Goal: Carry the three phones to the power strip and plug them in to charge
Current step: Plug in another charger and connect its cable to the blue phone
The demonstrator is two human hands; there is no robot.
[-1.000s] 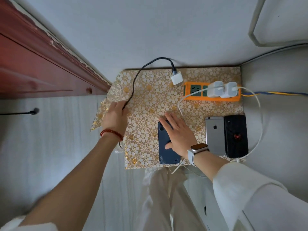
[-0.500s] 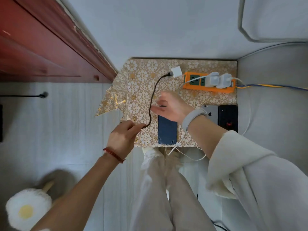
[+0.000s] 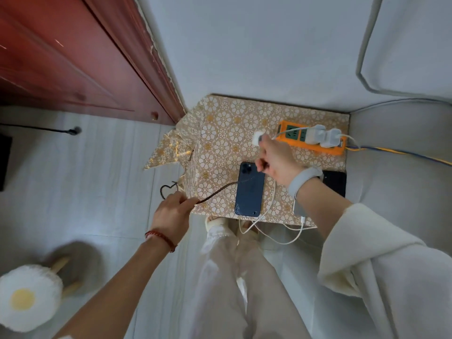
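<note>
A dark blue phone (image 3: 250, 189) lies face down on the small table covered with a gold flower-patterned cloth (image 3: 220, 133). My right hand (image 3: 275, 159) reaches over it and grips the white charger block (image 3: 257, 137) and its dark cable, just left of the orange power strip (image 3: 315, 140). My left hand (image 3: 172, 212) pinches the dark braided cable (image 3: 216, 193) at the table's front left edge. Two white chargers (image 3: 322, 136) sit plugged in the strip. A black phone (image 3: 335, 183) lies at the right; a silver phone (image 3: 299, 208) is mostly hidden under my right forearm.
A red wooden cabinet (image 3: 73, 57) stands at the left. White cables (image 3: 276, 231) hang over the table's front edge by my legs. A stool with an egg-shaped cushion (image 3: 27, 302) stands on the floor at bottom left. A blue and yellow cord (image 3: 401, 152) runs right from the strip.
My right hand has gone from above the blue phone to the white charger block and taken hold of it. My left hand has pulled the dark cable down toward the table's front edge.
</note>
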